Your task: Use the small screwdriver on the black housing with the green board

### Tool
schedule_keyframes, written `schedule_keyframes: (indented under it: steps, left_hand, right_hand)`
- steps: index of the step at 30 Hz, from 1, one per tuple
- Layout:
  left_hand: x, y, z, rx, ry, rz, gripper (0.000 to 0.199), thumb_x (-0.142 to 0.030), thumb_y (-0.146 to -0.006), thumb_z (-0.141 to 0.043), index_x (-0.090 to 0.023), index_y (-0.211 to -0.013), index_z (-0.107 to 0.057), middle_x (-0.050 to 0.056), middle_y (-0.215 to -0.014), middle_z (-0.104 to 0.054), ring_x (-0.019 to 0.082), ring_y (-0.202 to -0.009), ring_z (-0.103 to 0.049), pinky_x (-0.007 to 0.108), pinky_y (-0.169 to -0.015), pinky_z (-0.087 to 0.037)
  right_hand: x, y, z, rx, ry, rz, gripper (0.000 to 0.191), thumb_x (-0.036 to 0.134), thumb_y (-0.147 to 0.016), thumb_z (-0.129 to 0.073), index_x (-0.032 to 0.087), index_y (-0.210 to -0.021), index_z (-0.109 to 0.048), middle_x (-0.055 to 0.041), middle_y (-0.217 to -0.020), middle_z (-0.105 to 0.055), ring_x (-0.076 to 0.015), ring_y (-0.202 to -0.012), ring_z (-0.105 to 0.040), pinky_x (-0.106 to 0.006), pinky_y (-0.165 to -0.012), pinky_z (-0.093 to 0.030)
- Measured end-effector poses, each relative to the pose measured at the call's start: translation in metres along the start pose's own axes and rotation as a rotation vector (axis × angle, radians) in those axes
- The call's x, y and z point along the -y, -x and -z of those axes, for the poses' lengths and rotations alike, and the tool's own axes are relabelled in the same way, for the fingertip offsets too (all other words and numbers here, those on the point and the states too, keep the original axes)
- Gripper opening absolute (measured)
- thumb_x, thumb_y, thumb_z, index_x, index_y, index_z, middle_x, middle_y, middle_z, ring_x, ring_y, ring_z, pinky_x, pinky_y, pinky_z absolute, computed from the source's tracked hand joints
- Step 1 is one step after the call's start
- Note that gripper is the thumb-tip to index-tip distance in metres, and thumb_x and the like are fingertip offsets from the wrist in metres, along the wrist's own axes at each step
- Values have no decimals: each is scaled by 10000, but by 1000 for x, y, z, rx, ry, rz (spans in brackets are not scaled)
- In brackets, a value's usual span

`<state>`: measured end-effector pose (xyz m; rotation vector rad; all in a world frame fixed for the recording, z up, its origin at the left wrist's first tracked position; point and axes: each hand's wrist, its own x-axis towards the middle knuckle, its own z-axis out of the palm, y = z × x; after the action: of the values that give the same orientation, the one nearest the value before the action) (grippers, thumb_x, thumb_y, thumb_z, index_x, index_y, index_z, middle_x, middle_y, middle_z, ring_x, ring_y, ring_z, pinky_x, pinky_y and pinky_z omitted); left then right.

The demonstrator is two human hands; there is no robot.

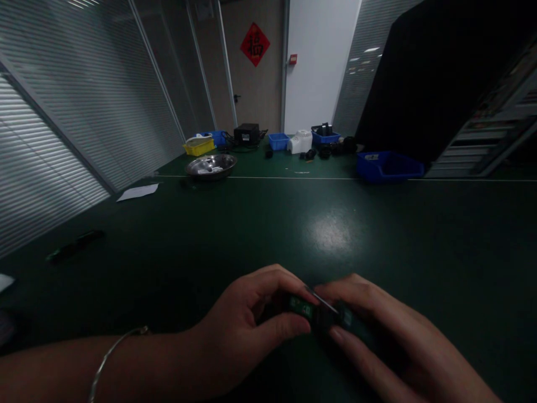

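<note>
Near the front of the dark green table, my left hand (262, 310) pinches the left part of a small dark device (302, 307) with green areas and pale markings between thumb and fingers. The right part of the same dark object lies in my right hand (377, 319), its thumb below and fingers above. A thin shiny metal strip or rod (325, 300) slants across the top between the two hands. Both hands nearly meet at the object's middle. Dim light hides its finer details and underside.
On the green table (251, 224), a metal bowl (212, 167) stands at the back left, with a paper (138, 192) nearer. Another dark device (75, 245) lies far left. Along the back are a yellow bin (199, 147), a black box (246, 134), a white device (300, 142) and a blue bin (388, 168).
</note>
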<state>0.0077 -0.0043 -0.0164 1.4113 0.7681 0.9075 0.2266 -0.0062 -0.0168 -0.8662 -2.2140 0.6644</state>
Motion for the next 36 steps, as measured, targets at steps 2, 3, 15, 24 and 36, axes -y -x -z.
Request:
schedule_keyframes:
  steps: [2,3,15,24,36]
  left_hand:
    - [-2,-2,1,-65,-52,37,146,-148,-840,-678,-201,-976,-692,5,-900,-623,157,-856,-571,290,-792,-436]
    - [-3,-2,1,-94,-70,60,150,-156,-839,-677,-203,-981,-689,1,-891,-622,154,-843,-563,284,-778,-433]
    - [-2,-3,5,-156,-144,-75,180,-121,-825,-679,-214,-977,-705,19,-1003,-613,174,-966,-579,297,-857,-443]
    - [-4,-3,6,-135,-177,-74,190,-104,-810,-701,-183,-981,-732,39,-970,-648,189,-933,-625,311,-828,-482]
    - [0,-3,4,-117,88,37,220,-51,-758,-750,-207,-911,-777,9,-905,-694,140,-832,-667,251,-780,-530]
  right_hand:
    - [0,1,-1,-7,34,10,449,148,-899,-560,385,-1271,-473,51,-1112,-700,-141,-1000,-693,-166,-756,-591]
    - [0,2,-1,-14,48,15,445,160,-897,-572,385,-1270,-480,45,-1129,-701,-151,-1008,-692,-168,-743,-596]
    - [-9,7,0,-47,122,5,438,158,-857,-628,356,-1247,-593,6,-1137,-729,-200,-1014,-706,-204,-679,-629]
    - [4,-6,-9,-220,105,-53,232,318,-868,-644,317,-1066,-765,-39,-794,-766,-209,-712,-746,-263,-581,-637]
    - [-7,2,4,16,39,27,525,137,-860,-636,373,-1324,-565,6,-999,-720,-155,-855,-732,-189,-674,-612]
